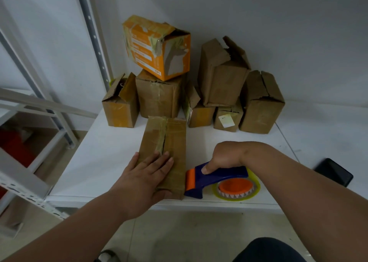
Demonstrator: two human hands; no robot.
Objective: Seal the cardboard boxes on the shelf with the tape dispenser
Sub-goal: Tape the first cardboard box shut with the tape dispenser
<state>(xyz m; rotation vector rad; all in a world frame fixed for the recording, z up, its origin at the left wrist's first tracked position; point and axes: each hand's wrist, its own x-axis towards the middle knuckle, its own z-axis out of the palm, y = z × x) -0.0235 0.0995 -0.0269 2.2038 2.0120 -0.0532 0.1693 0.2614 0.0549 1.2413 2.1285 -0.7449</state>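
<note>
Brown cardboard box (165, 154) pinned under left hand (145, 174), fingers spread; at three o'clock, right hand (225, 156) fingers curled, gripping tape dispenser (219, 180).

The orange box (157, 48) stacked at the back of the shelf reads "TOP1" near its lower corner; other print is illegible.

Left hand (146, 173) and right hand (224, 156), both bare, with forearms uncovered to the frame edge. No sleeves, rings or watch visible. Dark clothing (266, 250) at lower right.
</note>
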